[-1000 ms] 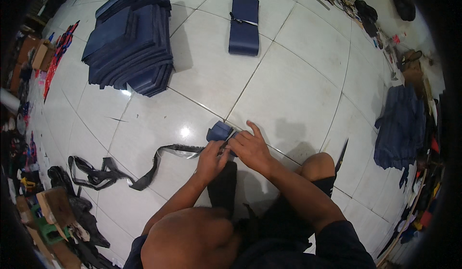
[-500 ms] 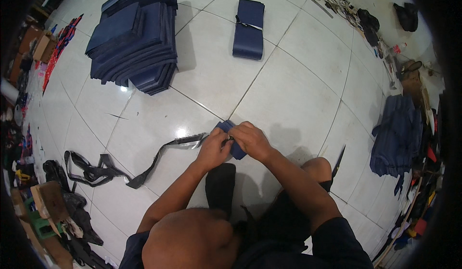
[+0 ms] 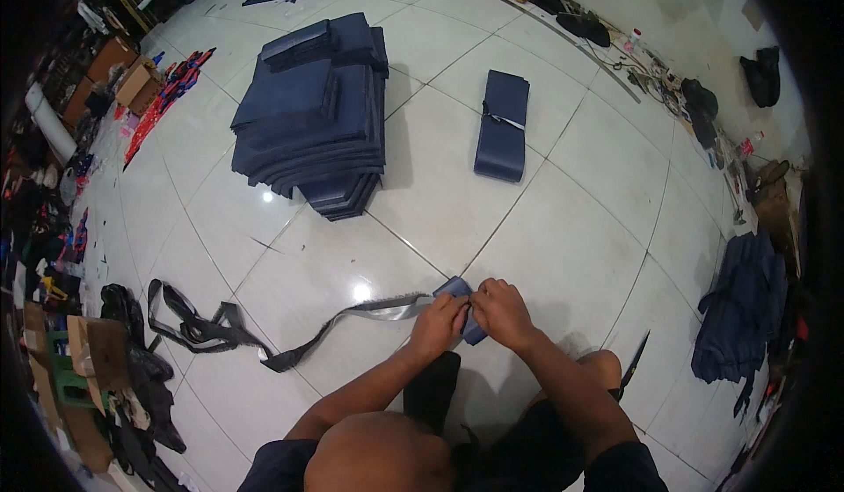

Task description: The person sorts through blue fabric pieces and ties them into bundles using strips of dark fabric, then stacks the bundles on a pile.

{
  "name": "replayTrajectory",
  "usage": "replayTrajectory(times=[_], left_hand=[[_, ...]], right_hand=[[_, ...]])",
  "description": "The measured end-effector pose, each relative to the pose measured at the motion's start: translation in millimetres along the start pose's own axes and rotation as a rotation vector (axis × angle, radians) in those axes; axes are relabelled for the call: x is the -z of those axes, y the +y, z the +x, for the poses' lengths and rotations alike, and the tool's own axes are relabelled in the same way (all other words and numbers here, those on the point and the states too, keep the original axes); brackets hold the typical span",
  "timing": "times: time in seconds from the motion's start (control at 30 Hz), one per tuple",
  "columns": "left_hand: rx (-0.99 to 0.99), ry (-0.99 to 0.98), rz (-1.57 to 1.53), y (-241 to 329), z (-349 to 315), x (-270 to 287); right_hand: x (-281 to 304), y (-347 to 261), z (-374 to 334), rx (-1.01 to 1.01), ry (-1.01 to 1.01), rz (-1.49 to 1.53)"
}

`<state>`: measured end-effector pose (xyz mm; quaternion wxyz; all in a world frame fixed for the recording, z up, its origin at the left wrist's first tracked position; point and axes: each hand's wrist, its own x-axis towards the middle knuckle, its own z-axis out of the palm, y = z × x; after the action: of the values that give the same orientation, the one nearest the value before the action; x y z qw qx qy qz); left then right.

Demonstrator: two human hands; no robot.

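A small folded bundle of dark blue material (image 3: 452,287) is on the tiled floor, in front of my feet. Both hands are over its middle, fingers closed in a pinch. From my left hand (image 3: 440,323) a long black fabric strip (image 3: 330,323), shiny grey on one face, trails across the floor to a loose tangle. My right hand (image 3: 501,313) meets the left at a dark bit of the strip on top of the bundle. My fingers hide most of that spot, so whether it is knotted cannot be seen.
A tall stack of dark blue folded pieces (image 3: 303,123) stands ahead. Right of it lies a blue bundle tied with a strip (image 3: 502,131). Scissors or a dark blade (image 3: 634,364) lie beside my right knee. More blue material (image 3: 740,312) is at the right, cardboard boxes (image 3: 98,351) at the left.
The view has tilted up and swung left, so everything sits lower and further right. My hands stay at the small bundle, their fingertips shifted slightly on the strip.
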<state>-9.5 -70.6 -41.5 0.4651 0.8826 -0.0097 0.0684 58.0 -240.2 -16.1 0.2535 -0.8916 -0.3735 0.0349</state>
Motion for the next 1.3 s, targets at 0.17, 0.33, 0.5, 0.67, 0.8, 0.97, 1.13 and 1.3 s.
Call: replayTrajectory(times=[0.17,0.33,0.5,0.67,0.8,0.97,1.13,1.3], left_hand=[[0.100,-0.103,-0.021,-5.7,10.9,-4.8],[0.298,-0.355,-0.093,-10.9,28.4,4.5],[0.359,-0.443,-0.174,-10.6,31.4,8.3],[0.230,-0.468,-0.104,-4.8,29.0,20.7],[0.073,-0.371,0.167,-2.9,13.6,25.8],[0.056,-0.319,0.364,7.2,22.4,25.6],[0.065,-0.403,0.439,16.6,54.7,22.4],[0.289,-0.693,-0.176,6.9,51.2,23.5]], right_hand=[[-15.8,-2.9,-12.3,-0.286,0.136,0.068],[-6.5,-21.6,-17.0,-0.161,0.173,0.218],[-8.5,-6.2,-18.0,-0.084,0.194,0.026],[-4.5,9.8,-25.7,-0.057,0.067,-0.076],[0.4,6.0,-31.9,-0.062,0.008,-0.137],[1.9,-6.3,-34.1,-0.055,-0.077,-0.180],[-3.4,-21.7,-35.4,0.084,-0.064,-0.205],[-11.8,-23.3,-37.0,0.060,-0.144,-0.054]])
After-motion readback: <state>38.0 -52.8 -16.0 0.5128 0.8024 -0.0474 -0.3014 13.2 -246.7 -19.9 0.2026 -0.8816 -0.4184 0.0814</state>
